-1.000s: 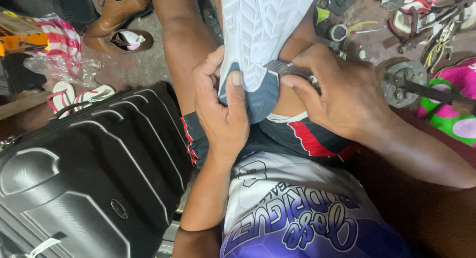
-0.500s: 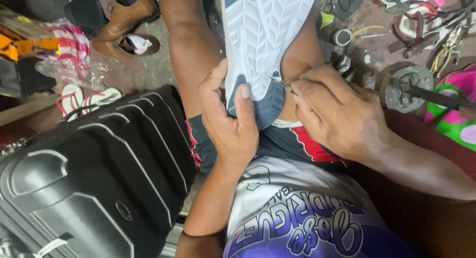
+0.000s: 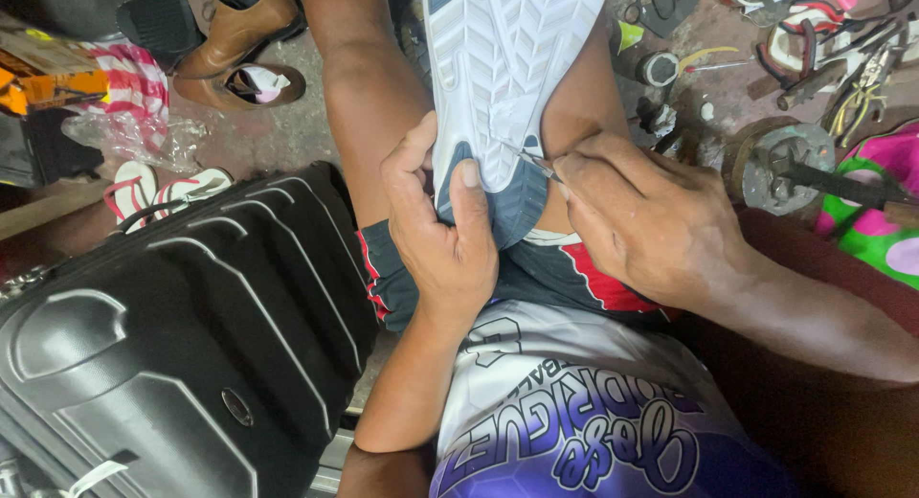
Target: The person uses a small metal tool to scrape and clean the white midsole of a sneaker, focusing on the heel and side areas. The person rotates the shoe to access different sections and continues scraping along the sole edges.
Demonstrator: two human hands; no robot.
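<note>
A sports shoe [image 3: 507, 67] with a white, chevron-grooved sole and a blue-grey heel rests sole-up between my knees. My left hand [image 3: 445, 235] grips its heel, thumb pressed on the blue part. My right hand [image 3: 651, 220] pinches a thin metal needle [image 3: 534, 162] whose tip touches the sole at the edge of the heel patch. Both forearms reach up from my lap over a purple and white shirt.
A black hard-shell suitcase [image 3: 172, 345] lies at my left thigh. Brown shoes [image 3: 239, 48], striped sandals [image 3: 158, 187] and a plastic bag sit on the floor upper left. A round metal anvil [image 3: 780, 168], pliers and other tools lie upper right, next to a pink and green cloth [image 3: 881, 220].
The shoe and both hands have shifted slightly as the view drifted. My right hand has drawn back a little from the heel, so the needle now shows against the sole.
</note>
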